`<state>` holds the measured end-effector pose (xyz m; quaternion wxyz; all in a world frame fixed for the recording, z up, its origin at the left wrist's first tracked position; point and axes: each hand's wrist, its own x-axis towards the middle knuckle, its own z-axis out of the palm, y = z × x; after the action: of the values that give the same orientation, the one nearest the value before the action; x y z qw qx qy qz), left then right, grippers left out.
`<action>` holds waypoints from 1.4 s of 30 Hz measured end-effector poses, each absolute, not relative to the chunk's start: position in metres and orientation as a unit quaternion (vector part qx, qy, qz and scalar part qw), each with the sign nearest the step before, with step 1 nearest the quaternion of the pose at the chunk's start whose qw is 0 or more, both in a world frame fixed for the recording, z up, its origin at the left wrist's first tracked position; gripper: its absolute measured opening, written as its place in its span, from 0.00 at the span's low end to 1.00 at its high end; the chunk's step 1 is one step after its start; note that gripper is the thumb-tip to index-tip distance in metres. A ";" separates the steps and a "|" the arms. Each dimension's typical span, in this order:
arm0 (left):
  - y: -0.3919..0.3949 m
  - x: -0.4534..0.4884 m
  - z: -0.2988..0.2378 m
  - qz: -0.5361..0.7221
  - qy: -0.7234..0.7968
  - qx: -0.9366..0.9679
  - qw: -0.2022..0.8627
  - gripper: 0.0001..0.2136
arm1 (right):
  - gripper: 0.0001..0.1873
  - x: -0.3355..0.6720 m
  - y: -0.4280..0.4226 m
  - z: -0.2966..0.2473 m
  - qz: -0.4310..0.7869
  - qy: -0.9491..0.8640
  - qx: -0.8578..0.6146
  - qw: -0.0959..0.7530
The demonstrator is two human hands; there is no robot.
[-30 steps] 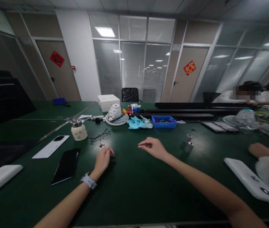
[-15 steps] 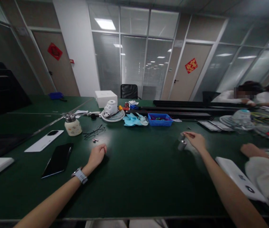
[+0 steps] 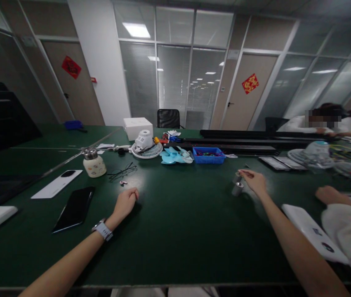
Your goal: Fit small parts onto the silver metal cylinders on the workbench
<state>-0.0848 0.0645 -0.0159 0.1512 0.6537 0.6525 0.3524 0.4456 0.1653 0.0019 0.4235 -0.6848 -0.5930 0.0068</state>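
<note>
My right hand (image 3: pixel 255 182) is closed at the fingertips on the top of a small grey metal cylinder (image 3: pixel 236 178), which stands on the green table. Just in front of it, closer to me, is a second metal cylinder (image 3: pixel 237 189), upright and not held. My left hand (image 3: pixel 126 201) rests on the table with its fingers curled in and nothing visible in them. Beyond that hand lie a small pinkish earbud (image 3: pixel 123 183) and a pair of black-framed glasses (image 3: pixel 122 171).
Left are a black phone (image 3: pixel 74 209), a white phone box (image 3: pixel 58 184) and a cream jar (image 3: pixel 95 165). At the back sit a white fan housing (image 3: pixel 146 148), blue fan blades (image 3: pixel 175 155) and a blue tray (image 3: pixel 208 156). A co-worker's arm (image 3: pixel 333 195) and a white device (image 3: pixel 313 232) are right.
My right hand has shifted very slightly to the left at the rear cylinder. The left hand stays in place, and the view has moved only a little.
</note>
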 end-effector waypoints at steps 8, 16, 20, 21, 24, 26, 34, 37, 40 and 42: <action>0.064 -0.084 -0.015 0.339 0.659 0.654 0.151 0.10 | 0.27 0.451 0.168 -0.001 0.048 -0.599 -0.694 0.396; 0.064 -0.084 -0.015 0.338 0.654 0.660 0.146 0.11 | 0.28 0.453 0.168 -0.001 0.061 -0.606 -0.696 0.380; 0.064 -0.085 -0.016 0.331 0.653 0.665 0.145 0.11 | 0.35 0.451 0.144 0.001 0.070 -0.558 -0.695 0.447; 0.064 -0.085 -0.015 0.331 0.652 0.667 0.145 0.11 | 0.35 0.450 0.136 0.002 0.091 -0.557 -0.685 0.460; 0.063 -0.084 -0.014 0.324 0.654 0.668 0.146 0.11 | 0.31 0.442 0.118 0.001 0.163 -0.595 -0.645 0.450; 0.062 -0.083 -0.012 0.318 0.657 0.668 0.148 0.11 | 0.28 0.436 0.111 0.001 0.190 -0.616 -0.628 0.436; 0.059 -0.082 -0.010 0.307 0.650 0.678 0.156 0.11 | 0.34 0.428 0.110 -0.012 0.259 -0.643 -0.600 0.399; 0.060 -0.083 -0.012 0.308 0.644 0.682 0.159 0.12 | 0.33 0.426 0.109 -0.016 0.283 -0.635 -0.592 0.406; 0.061 -0.084 -0.014 0.309 0.642 0.683 0.161 0.12 | 0.32 0.424 0.108 -0.016 0.293 -0.636 -0.587 0.405; 0.062 -0.084 -0.015 0.310 0.638 0.685 0.162 0.11 | 0.31 0.424 0.108 -0.015 0.291 -0.640 -0.586 0.403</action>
<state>-0.0844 0.0616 -0.0153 0.1620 0.6855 0.6383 0.3105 0.4240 0.1080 -0.0152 0.4027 -0.5862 -0.6400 0.2910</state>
